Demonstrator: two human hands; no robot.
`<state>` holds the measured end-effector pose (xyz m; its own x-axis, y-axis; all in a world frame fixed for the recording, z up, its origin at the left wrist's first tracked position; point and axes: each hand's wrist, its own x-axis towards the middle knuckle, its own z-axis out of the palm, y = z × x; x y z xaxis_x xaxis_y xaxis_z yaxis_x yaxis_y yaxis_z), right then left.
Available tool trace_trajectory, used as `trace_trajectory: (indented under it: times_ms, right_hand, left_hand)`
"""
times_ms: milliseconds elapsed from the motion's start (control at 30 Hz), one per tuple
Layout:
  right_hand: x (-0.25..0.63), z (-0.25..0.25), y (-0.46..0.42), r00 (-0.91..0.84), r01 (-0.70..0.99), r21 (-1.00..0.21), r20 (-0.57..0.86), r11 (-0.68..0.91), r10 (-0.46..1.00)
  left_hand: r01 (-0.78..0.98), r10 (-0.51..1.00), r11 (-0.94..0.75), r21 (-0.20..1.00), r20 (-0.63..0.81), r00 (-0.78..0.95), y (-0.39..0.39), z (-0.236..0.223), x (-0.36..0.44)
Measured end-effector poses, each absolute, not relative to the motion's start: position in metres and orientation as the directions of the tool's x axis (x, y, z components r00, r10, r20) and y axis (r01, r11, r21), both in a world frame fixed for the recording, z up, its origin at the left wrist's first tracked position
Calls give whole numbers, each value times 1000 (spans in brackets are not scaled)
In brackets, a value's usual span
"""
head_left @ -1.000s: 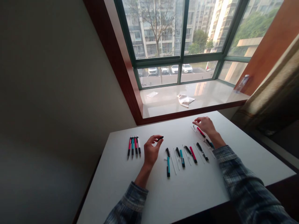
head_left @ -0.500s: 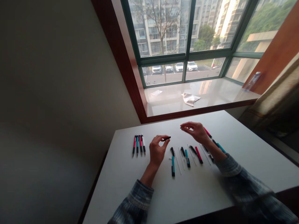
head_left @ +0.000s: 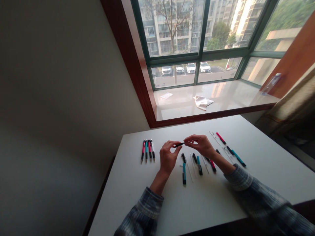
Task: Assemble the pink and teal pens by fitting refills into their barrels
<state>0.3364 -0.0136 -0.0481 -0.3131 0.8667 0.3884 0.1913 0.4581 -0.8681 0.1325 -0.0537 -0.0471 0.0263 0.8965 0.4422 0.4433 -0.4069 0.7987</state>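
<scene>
My left hand (head_left: 167, 158) pinches a small black pen part (head_left: 179, 144) between thumb and fingertips, held above the white table (head_left: 197, 203). My right hand (head_left: 201, 145) has come up to it, fingers pinched at the part's right end; what they hold is too small to make out. Several whole pens (head_left: 148, 149), red, teal and white, lie side by side to the left. Under and right of my hands lie loose pen pieces (head_left: 198, 164): black tips, teal and red barrels, thin white refills. A red barrel (head_left: 220, 137) and a teal barrel (head_left: 237, 157) lie further right.
Beyond the table's far edge runs a pale window sill (head_left: 221, 98) with a crumpled cloth (head_left: 202, 101) and a slip of paper (head_left: 166, 95). A dark wall stands at the left, a curtain (head_left: 290, 108) at the right.
My right hand has left the pieces at the far right of the table and moved left to meet my left hand at the black part. The left hand has held steady.
</scene>
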Motion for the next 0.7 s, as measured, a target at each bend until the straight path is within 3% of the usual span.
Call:
trace_trajectory:
  times_ms: [700]
  right_hand:
    - [336, -51, -13, -328, 193, -871, 376, 451, 867]
  left_hand:
    - [436, 896, -413, 800, 443, 36, -54, -47, 132]
